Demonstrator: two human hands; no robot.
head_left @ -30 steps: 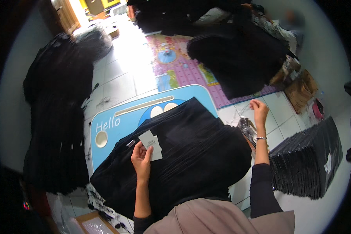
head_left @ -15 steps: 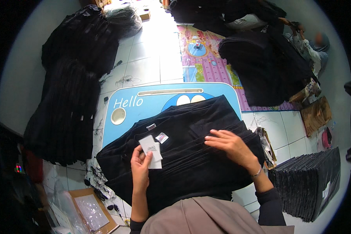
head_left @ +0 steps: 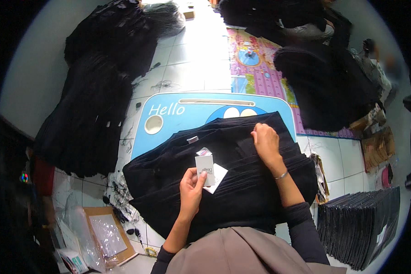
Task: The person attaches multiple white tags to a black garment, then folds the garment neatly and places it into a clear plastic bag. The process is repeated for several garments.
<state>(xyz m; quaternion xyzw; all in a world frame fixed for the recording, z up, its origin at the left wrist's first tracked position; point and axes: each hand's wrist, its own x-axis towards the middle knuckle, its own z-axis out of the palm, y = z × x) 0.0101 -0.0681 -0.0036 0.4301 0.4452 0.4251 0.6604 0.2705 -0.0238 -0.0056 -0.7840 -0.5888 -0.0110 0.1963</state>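
White and grey cardboard tags [head_left: 205, 164] are pinched in my left hand [head_left: 192, 191], with the thumb across the front one. One tag sticks out at an angle behind it. Under them spreads a stack of black garments [head_left: 223, 212], layered in folds. My right hand [head_left: 267, 144] is at the upper right of the stack, its fingers curled in against the black cloth. Whether a bit of cloth is between those fingertips is hidden. A small label [head_left: 193, 139] shows on the top garment, and a shiny sticker [head_left: 204, 151] peeks out above the tags.
The garments lie over a light-blue low table [head_left: 144, 141] with a round cup recess [head_left: 154, 124]. Black clothing piles [head_left: 89, 109] rise at left and far right [head_left: 326, 86]. Near right stand packed black bundles [head_left: 356, 223]; near left is cardboard with clear plastic [head_left: 107, 233]. Another person [head_left: 374, 73] is at far right.
My left hand has shifted right with the tags, which are now fanned differently. The right hand has gone from spread fingers above the cloth to curled fingers farther up the stack. The view has turned slightly.
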